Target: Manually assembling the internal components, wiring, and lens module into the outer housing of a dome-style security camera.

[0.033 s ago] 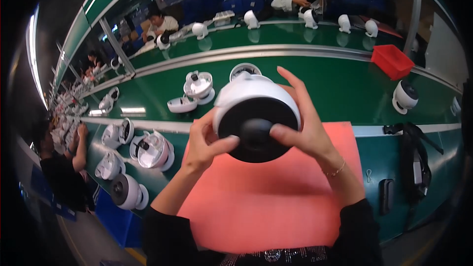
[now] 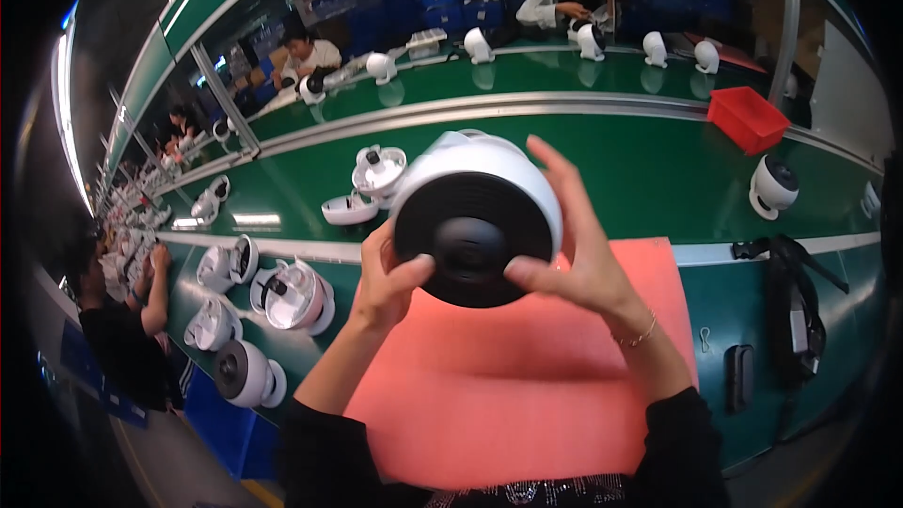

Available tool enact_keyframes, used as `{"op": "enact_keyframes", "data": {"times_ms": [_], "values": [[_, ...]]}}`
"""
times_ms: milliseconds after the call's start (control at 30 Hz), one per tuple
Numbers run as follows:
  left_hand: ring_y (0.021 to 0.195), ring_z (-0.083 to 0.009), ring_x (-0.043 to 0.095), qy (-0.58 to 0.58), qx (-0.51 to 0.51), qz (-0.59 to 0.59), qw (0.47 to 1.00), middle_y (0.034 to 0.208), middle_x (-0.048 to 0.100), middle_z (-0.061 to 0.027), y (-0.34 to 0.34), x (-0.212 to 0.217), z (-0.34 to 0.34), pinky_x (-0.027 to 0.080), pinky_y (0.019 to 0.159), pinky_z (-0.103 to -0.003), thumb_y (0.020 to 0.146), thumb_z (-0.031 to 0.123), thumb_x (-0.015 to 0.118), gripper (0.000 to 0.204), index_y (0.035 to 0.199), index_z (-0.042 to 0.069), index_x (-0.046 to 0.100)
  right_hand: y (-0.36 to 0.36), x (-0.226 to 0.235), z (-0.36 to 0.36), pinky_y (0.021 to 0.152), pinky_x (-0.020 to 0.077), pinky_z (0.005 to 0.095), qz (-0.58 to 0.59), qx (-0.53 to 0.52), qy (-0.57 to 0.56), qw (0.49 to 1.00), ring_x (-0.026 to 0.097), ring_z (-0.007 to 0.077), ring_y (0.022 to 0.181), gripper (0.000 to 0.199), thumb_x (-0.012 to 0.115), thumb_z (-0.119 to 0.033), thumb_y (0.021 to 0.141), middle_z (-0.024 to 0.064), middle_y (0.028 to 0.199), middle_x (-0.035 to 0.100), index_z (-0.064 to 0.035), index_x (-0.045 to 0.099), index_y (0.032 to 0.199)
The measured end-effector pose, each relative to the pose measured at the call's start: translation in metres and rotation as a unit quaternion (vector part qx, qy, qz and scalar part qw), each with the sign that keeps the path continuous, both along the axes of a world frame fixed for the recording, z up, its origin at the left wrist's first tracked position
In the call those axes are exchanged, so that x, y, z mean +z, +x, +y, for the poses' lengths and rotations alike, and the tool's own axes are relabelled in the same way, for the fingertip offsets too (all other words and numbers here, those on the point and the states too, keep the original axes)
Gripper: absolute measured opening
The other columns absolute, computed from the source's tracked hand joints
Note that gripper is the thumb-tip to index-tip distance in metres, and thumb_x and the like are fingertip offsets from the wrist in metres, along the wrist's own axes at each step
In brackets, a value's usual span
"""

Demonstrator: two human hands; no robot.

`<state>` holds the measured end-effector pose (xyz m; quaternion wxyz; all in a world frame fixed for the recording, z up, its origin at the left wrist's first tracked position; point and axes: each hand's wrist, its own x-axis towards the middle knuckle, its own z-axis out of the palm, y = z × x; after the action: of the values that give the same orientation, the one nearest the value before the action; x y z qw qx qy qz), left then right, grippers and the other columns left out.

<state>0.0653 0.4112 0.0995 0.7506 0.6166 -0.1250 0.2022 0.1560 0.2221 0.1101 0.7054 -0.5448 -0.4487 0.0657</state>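
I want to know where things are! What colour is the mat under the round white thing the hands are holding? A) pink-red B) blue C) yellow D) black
A: both hands, left hand and right hand, hold the round white thing above a pink-red mat on the green bench.
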Motion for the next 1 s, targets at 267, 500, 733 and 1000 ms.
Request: {"op": "enact_keyframes", "data": {"times_ms": [267,500,733,1000], "values": [[0.115,-0.0264,0.046,-0.158,-0.127,-0.093,0.975,0.125,0.044,-0.0148,0.055,-0.045,0.011,0.038,0.096,-0.039,0.07,0.029,0.063,0.075,0.131,0.003,0.028,-0.011,-0.003,0.003,0.091,0.0453,0.0385,-0.047,-0.066,-0.006,0.997,0.052,0.0306,0.109,0.1,0.076,-0.011,0.059,0.0197,0.125,0.044,-0.0114,0.016,0.139],[0.121,-0.0286,0.04,-0.16,-0.155,-0.064,0.973,0.131,0.04,-0.0136,0.092,-0.048,-0.001,0.034,0.101,-0.044,0.076,0.043,0.059,0.073,0.132,0.007,0.029,0.006,-0.015,0.009,0.086,0.0472,0.0361,0.028,-0.151,0.011,0.988,0.05,0.0245,0.109,0.091,0.074,-0.013,0.064,0.016,0.122,0.044,-0.0096,0.019,0.137],[0.131,-0.0254,0.015,-0.125,0.128,0.236,0.955,0.141,0.004,-0.0117,0.129,-0.068,-0.041,0.012,0.105,-0.046,0.068,0.031,0.076,0.122,0.133,0.008,-0.025,0.102,-0.057,-0.018,0.092,0.0451,0.0401,0.499,0.005,0.236,0.834,0.045,0.0266,0.112,0.06,0.069,-0.025,0.075,0.0151,0.123,0.038,-0.0048,0.037,0.122],[0.118,-0.0259,0.039,-0.375,0.113,0.161,0.906,0.131,0.027,-0.0124,0.183,-0.142,-0.043,0.029,0.1,-0.046,0.076,0.008,0.068,0.087,0.13,0.018,0.0,0.164,-0.131,-0.043,0.092,0.0427,0.0442,0.522,-0.192,0.228,0.799,0.046,0.03,0.111,0.08,0.073,-0.024,0.072,0.0183,0.12,0.04,0.0009,0.022,0.128]]}}
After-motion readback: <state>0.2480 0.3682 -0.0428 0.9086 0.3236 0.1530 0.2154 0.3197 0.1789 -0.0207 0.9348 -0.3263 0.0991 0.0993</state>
